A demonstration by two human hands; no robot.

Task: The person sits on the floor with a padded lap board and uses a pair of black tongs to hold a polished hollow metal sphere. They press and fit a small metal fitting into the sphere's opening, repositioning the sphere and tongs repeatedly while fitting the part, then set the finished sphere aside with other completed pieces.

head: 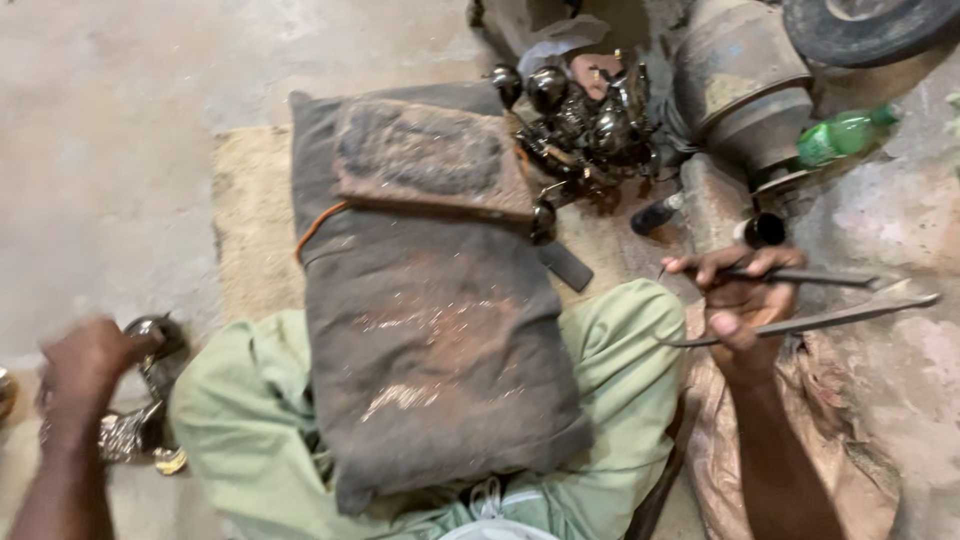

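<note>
Both hands busy, dark pad (430,340) across lap.
Right hand (738,300) fingers closed round two long metal tools (810,300), held over floor at right. Left hand (90,360) curled on shiny metal piece (150,400) at floor left.

A dark, dusty cushion (430,370) is lying across pale green trousers (620,370). A heap of dark metal ornaments (585,125) is sitting beyond it, near a green plastic bottle (845,133) and a tyre (865,25).
</note>
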